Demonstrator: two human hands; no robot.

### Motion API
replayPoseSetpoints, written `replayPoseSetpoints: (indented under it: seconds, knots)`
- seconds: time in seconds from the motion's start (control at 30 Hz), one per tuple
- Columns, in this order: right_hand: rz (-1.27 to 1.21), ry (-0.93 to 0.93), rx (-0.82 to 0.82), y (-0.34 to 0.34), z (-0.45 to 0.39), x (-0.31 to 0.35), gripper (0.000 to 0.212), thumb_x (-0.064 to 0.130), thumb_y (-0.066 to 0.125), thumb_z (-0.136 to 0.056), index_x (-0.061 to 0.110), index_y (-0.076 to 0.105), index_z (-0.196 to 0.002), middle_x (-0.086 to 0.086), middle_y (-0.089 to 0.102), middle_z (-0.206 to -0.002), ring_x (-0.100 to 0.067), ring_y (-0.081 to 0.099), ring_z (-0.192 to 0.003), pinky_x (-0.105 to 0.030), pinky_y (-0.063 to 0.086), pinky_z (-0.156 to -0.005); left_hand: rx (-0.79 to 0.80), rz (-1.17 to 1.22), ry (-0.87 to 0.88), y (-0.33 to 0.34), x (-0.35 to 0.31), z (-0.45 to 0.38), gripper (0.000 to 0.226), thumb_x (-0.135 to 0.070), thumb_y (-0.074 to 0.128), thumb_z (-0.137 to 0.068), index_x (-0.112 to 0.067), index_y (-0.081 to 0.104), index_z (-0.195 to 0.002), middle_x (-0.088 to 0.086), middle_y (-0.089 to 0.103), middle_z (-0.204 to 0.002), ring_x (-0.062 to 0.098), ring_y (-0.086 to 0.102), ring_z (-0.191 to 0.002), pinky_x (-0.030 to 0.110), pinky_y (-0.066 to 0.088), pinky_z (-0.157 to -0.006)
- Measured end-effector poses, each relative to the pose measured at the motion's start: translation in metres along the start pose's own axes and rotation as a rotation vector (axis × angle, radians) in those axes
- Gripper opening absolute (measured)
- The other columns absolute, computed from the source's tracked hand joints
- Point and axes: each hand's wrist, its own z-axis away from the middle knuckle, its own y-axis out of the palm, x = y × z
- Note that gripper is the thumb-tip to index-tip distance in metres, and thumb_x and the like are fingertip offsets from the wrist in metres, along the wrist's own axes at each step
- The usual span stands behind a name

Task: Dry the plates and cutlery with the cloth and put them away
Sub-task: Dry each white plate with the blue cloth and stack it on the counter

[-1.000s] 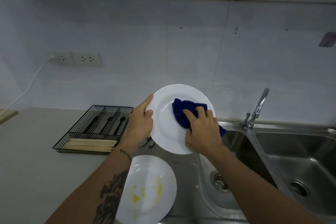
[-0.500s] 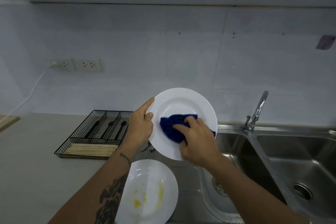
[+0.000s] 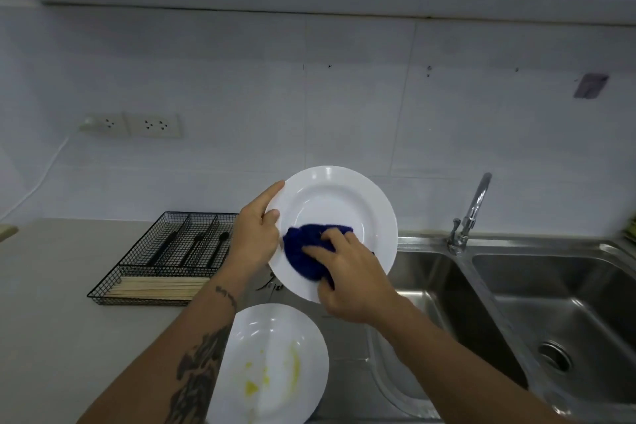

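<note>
left hand (image 3: pixel 253 237) grips rim of tilted white plate (image 3: pixel 339 203); right hand (image 3: pixel 347 277) presses bunched blue cloth (image 3: pixel 306 251) onto its lower face. stained plate (image 3: pixel 272 365) on bench (image 3: pixel 51 320) below.

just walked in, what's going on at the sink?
A person is drying a white plate held tilted up over the counter edge by the sink. The left hand grips the plate's left rim, and the right hand presses a blue cloth against its lower face. A second plate lies flat below, with yellow smears on it. A wire tray to the left holds dark cutlery and wooden chopsticks.
</note>
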Motion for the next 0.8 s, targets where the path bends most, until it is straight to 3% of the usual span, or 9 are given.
replayPoseSetpoints:
  seconds: [0.07, 0.13, 0.37, 0.47, 0.63, 0.8]
  knots:
    - [0.045, 0.023, -0.005, 0.0, 0.007, -0.012, 0.054, 0.027, 0.056, -0.073, 0.027, 0.063, -0.127, -0.003, 0.055, -0.122, -0.026, 0.053, -0.096, -0.04, 0.053, -0.078, 0.005, 0.008, -0.015, -0.008, 0.007, 0.0, 0.055, -0.003, 0.043, -0.097, -0.04, 0.053, -0.137, -0.012, 0.06, -0.133, 0.014, 0.057, -0.118, 0.034, 0.05, -0.1]
    - [0.101, 0.095, -0.068, -0.004, 0.003, -0.027, 0.053, 0.026, 0.058, -0.071, 0.024, 0.065, -0.123, -0.006, 0.058, -0.116, -0.029, 0.056, -0.093, -0.042, 0.054, -0.076, 0.016, -0.004, -0.02, -0.014, 0.009, 0.0, 0.056, -0.004, 0.044, -0.096, -0.041, 0.052, -0.137, -0.014, 0.06, -0.133, 0.013, 0.057, -0.12, 0.038, 0.048, -0.104]
    - [0.179, 0.218, -0.289, -0.029, -0.033, -0.039, 0.059, 0.019, 0.062, -0.077, 0.012, 0.053, -0.136, -0.016, 0.053, -0.126, -0.034, 0.053, -0.099, -0.044, 0.05, -0.079, 0.067, -0.028, -0.02, -0.011, 0.009, 0.004, 0.055, -0.002, 0.046, -0.096, -0.037, 0.052, -0.139, -0.008, 0.061, -0.133, 0.014, 0.057, -0.12, 0.036, 0.046, -0.105]
    - [0.191, 0.18, -0.304, -0.024, -0.041, -0.018, 0.066, 0.018, 0.065, -0.075, 0.012, 0.049, -0.139, -0.017, 0.051, -0.131, -0.035, 0.052, -0.102, -0.044, 0.048, -0.082, 0.094, 0.019, -0.031, 0.002, 0.001, 0.005, 0.055, -0.002, 0.047, -0.098, -0.037, 0.051, -0.14, -0.004, 0.064, -0.128, 0.014, 0.062, -0.113, 0.036, 0.051, -0.1]
    - [0.134, 0.092, -0.228, 0.001, -0.03, 0.002, 0.077, 0.022, 0.068, -0.073, 0.014, 0.042, -0.145, -0.016, 0.048, -0.136, -0.034, 0.051, -0.107, -0.044, 0.049, -0.086, 0.128, 0.029, -0.001, 0.008, -0.001, 0.004, 0.054, -0.001, 0.046, -0.098, -0.038, 0.054, -0.136, -0.008, 0.063, -0.13, 0.009, 0.053, -0.124, 0.029, 0.045, -0.102]
    - [0.323, 0.099, -0.299, -0.008, -0.036, -0.016, 0.078, 0.023, 0.071, -0.069, 0.019, 0.047, -0.143, -0.015, 0.051, -0.134, -0.034, 0.052, -0.107, -0.042, 0.045, -0.087, 0.145, -0.06, -0.014, -0.002, 0.002, 0.004, 0.051, -0.002, 0.047, -0.097, -0.036, 0.057, -0.134, -0.013, 0.06, -0.124, 0.004, 0.052, -0.119, 0.029, 0.044, -0.101]
